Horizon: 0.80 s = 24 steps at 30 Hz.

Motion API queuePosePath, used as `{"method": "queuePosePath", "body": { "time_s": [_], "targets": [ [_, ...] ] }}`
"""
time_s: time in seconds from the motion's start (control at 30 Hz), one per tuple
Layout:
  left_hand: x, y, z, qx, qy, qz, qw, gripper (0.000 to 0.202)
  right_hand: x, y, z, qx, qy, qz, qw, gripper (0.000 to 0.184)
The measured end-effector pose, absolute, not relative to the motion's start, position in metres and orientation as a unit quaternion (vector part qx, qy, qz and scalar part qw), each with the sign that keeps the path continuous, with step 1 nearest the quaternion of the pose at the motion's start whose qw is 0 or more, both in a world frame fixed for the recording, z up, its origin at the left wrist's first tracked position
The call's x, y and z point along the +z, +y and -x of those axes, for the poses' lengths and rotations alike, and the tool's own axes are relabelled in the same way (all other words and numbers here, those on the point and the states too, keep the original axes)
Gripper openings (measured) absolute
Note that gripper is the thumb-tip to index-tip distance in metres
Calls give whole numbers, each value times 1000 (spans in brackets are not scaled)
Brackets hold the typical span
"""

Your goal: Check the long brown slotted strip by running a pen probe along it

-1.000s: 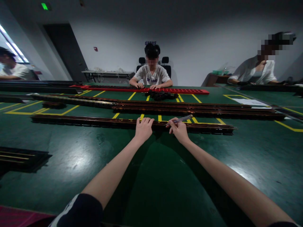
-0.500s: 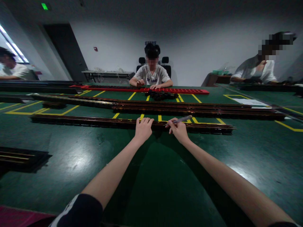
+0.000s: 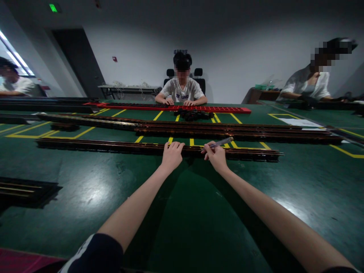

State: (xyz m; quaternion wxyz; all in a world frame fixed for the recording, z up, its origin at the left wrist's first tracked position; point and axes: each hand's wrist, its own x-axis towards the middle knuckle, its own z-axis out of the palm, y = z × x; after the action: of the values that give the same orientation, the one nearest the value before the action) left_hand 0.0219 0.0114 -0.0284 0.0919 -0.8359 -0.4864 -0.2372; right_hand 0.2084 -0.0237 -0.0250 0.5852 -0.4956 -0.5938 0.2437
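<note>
A long dark rail with coppery edges [image 3: 99,145] lies across the green table [image 3: 182,212] in front of me. My left hand [image 3: 171,155] rests on its near edge, fingers curled over the top of it. Just to the right, my right hand [image 3: 216,155] pinches a slim pen-like tool [image 3: 222,142], its tip pointing down at the rail beside my fingers and its body slanting up to the right.
More long dark rails [image 3: 227,132] lie behind the near one, over yellow floor-tape lines. A red slotted strip [image 3: 222,109] and small black parts [image 3: 195,114] sit before a seated person opposite. Other people sit far left and right. A dark tray [image 3: 25,191] lies at left.
Both my hands stay almost still on the rail; the tool tip shifts very slightly. The person opposite has moved their hands a little.
</note>
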Motion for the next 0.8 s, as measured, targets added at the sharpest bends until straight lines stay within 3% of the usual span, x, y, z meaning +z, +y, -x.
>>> {"method": "queuePosePath", "body": {
  "time_s": [0.8],
  "targets": [
    [-31, 12, -21, -241, -506, 821, 108, 46, -26, -23, -209, 238, -593, 504, 581, 45]
  ]
}}
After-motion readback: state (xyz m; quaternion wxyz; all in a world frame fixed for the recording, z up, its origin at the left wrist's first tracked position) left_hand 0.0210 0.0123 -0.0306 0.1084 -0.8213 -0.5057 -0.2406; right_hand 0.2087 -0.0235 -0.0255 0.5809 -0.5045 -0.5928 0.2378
